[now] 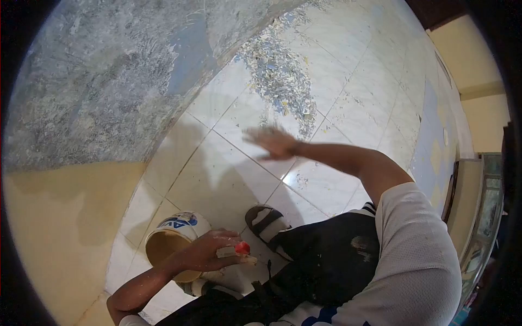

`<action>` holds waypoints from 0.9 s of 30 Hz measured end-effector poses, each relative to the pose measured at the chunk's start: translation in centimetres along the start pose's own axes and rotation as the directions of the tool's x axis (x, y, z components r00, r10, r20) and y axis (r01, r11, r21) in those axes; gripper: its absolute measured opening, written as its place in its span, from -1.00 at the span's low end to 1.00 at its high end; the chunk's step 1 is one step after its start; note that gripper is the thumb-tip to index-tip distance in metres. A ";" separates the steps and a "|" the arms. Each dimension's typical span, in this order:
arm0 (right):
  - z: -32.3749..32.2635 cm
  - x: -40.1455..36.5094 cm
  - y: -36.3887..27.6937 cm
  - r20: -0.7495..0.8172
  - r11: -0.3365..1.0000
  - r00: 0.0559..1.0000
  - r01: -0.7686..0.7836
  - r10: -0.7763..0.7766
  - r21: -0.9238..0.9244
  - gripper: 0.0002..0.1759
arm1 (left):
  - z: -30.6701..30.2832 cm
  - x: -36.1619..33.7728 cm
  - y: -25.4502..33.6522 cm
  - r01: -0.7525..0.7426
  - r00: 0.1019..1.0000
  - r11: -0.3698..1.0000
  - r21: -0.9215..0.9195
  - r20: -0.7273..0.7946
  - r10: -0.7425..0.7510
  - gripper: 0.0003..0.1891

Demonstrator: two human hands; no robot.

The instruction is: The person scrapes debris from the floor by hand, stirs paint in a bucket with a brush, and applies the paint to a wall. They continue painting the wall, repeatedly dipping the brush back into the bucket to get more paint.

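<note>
My left hand (213, 251) is closed around a small tool with a red end (242, 248). Its other end is hidden, so I cannot make out the kind. Beneath that hand and forearm stands a white paint bucket (197, 221) with a blue-lettered label, its mouth partly covered by my arm. My right hand (274, 142) reaches out low over the tiles, smeared by motion, with its fingers stretched and nothing visible in them. Just beyond it lies a long heap of paint flakes (280, 79), whitish, grey and blue.
A scraped grey wall (98, 87) with a leftover blue patch (190, 54) rises at the left, cream-painted lower down (65, 201). Loose flakes dot the white tiled floor (359, 130). My sandalled foot (267, 223) is beside the bucket. A glass-fronted cabinet (486, 201) stands at the right.
</note>
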State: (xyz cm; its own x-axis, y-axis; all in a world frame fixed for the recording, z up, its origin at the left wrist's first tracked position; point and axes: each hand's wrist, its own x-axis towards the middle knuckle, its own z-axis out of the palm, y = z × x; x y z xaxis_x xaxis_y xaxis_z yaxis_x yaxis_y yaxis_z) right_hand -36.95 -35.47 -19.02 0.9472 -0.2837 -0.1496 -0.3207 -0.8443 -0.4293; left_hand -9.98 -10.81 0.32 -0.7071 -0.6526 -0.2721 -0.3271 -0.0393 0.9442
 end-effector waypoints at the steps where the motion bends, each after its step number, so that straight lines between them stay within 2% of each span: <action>1: -0.5 0.9 2.7 -0.086 0.987 0.993 0.069 -0.082 -0.148 -0.15 | -0.1 0.1 0.2 0.011 1.000 0.999 -0.033 0.001 -0.011 -0.67; 2: -2.1 1.6 4.8 -0.099 0.990 0.993 0.057 -0.069 -0.128 -0.16 | -0.1 0.3 0.5 0.021 1.000 0.998 -0.064 0.002 -0.021 -0.66; 3: -3.1 2.5 6.8 -0.118 0.978 0.992 -0.060 0.037 -0.200 -0.14 | 0.2 0.3 0.6 -0.021 0.999 0.999 -0.044 -0.042 0.019 -0.66; 4: -3.6 3.3 8.5 -0.190 0.983 0.980 -0.084 0.052 -0.166 -0.13 | 0.7 0.1 0.6 -0.057 0.995 0.998 -0.020 -0.086 0.055 -0.66; 5: -4.3 3.8 9.3 -0.152 0.969 0.984 -0.122 0.090 -0.214 -0.13 | 1.0 -0.2 0.5 -0.088 0.988 0.996 0.002 -0.129 0.088 -0.66; 7: -5.7 3.9 8.7 -0.094 0.965 0.993 -0.093 0.072 -0.245 -0.12 | 1.0 -0.5 0.3 -0.036 0.999 0.999 0.027 -0.036 0.037 -0.66; 8: -5.8 4.0 7.8 -0.125 0.965 0.990 -0.089 0.059 -0.245 -0.12 | 1.0 -0.5 0.2 -0.016 1.000 0.999 0.037 0.006 0.016 -0.66; 10: -4.1 3.3 5.0 -0.170 0.967 0.985 -0.077 0.035 -0.245 -0.12 | 0.7 -1.0 1.1 0.003 1.000 0.997 0.079 -0.027 -0.001 -0.67; 11: -2.7 2.7 3.7 -0.214 0.985 0.976 0.009 -0.045 -0.170 -0.12 | 0.7 -1.2 1.4 0.013 0.999 0.995 0.097 -0.043 -0.009 -0.67; 12: -2.4 1.1 1.6 -0.161 0.995 0.986 0.034 -0.048 -0.091 -0.11 | 0.8 -1.3 1.3 0.021 0.999 0.996 0.082 -0.032 -0.018 -0.67; 13: -1.8 -0.1 0.1 -0.044 0.997 0.997 0.066 -0.065 0.029 -0.10 | 0.8 -1.3 1.3 0.029 0.999 0.997 0.072 -0.021 -0.027 -0.67; 14: 0.0 -2.0 -0.9 0.034 0.991 0.991 0.130 -0.130 0.019 -0.08 | 0.8 -1.3 1.2 0.036 0.999 0.997 0.064 -0.007 -0.035 -0.68; 15: 1.1 -3.7 -1.6 0.053 0.964 0.968 0.236 -0.244 0.123 -0.07 | 0.9 -1.2 0.9 0.019 1.000 0.998 0.052 -0.023 -0.018 -0.69; 16: 2.6 -5.4 -2.0 0.154 0.958 0.946 0.277 -0.286 0.079 -0.07 | 1.3 -1.2 0.5 0.001 0.999 0.999 0.039 -0.036 0.000 -0.70; 17: 2.7 -7.0 -2.1 0.286 0.968 0.929 0.201 -0.237 0.148 -0.10 | 1.5 -1.1 0.2 -0.017 0.999 1.000 0.026 -0.051 0.018 -0.70; 19: 2.3 -7.6 -1.1 0.269 0.971 0.934 0.222 -0.237 0.085 -0.21 | 1.0 -0.6 0.6 -0.018 0.999 1.000 0.023 -0.035 0.019 -0.70; 21: 0.7 -6.7 1.0 0.223 0.971 0.948 0.237 -0.228 -0.014 -0.23 | 0.8 -0.3 0.9 -0.015 1.000 1.000 0.005 -0.003 0.015 -0.69; 23: -1.8 -6.0 3.0 0.233 0.981 0.970 0.103 -0.064 -0.163 -0.27 | 0.5 0.0 1.1 -0.013 1.000 1.000 0.002 0.008 0.013 -0.67; 24: -2.2 -5.8 5.2 0.137 0.979 0.989 0.084 -0.058 -0.188 -0.25 | 0.8 -0.1 1.0 -0.027 1.000 0.999 0.030 -0.013 0.027 -0.66; 27: -4.6 -3.1 8.5 0.099 0.964 0.991 0.115 -0.094 -0.239 -0.25 | 1.8 -1.2 0.7 -0.004 0.999 0.996 0.086 -0.040 0.007 -0.65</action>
State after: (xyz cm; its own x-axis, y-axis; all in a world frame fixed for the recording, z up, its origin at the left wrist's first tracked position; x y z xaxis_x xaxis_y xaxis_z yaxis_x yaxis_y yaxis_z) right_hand -42.63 -43.89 -18.10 0.9679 -0.1570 -0.1964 -0.1992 -0.9553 -0.2183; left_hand -10.46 -8.71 1.02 -0.6837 -0.6828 -0.2576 -0.3772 0.0284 0.9257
